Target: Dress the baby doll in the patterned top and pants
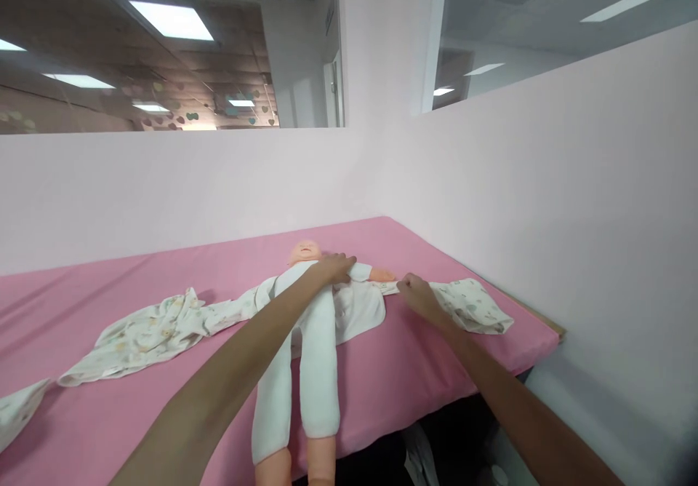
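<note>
A baby doll (319, 355) in white long clothing lies on its back on the pink-covered bed, legs toward me. My left hand (337, 268) is closed around the doll's upper arm near the shoulder. My right hand (419, 295) makes a fist just beyond the doll's hand (382, 275), pinching the end of a printed baby-shirt sleeve (390, 288). The rest of that white baby shirt (360, 311) is spread partly underneath the doll. My forearm covers part of the doll's torso and its other arm.
A patterned cloth (472, 304) lies right of my right hand. More printed baby clothing (153, 333) is spread at the left, with another piece (19, 409) at the frame's edge. White walls (523, 202) with windows border the pink bed cover (392, 377); its front edge drops near me.
</note>
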The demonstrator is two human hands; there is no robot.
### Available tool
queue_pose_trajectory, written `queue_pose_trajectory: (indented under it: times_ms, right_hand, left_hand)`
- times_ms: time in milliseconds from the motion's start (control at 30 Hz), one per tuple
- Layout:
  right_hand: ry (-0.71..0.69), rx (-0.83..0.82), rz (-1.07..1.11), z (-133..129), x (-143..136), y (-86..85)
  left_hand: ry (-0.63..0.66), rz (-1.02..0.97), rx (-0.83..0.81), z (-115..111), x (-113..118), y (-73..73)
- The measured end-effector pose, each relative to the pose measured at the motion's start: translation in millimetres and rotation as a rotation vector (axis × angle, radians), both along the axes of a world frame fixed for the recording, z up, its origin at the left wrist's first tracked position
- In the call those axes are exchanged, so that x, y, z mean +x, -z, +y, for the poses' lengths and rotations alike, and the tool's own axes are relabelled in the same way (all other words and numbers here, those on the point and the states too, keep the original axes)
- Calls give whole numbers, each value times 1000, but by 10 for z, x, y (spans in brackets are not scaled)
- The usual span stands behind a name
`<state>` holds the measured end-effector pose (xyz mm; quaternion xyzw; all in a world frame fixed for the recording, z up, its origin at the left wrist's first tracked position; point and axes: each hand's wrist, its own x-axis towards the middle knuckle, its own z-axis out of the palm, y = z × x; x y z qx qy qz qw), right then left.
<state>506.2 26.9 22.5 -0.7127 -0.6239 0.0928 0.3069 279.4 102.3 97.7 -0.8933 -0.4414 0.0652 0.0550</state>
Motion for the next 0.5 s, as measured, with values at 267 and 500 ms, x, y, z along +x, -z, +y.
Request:
queue_pose_trajectory:
  times_ms: [267,500]
  right_hand:
    - [246,24,-139,264,608,-399]
    - [181,-30,-306,368,394,-247]
  left_hand:
    - [60,-74,42,-220,-160,-123]
    - [45,-138,49,-263,-105,-23]
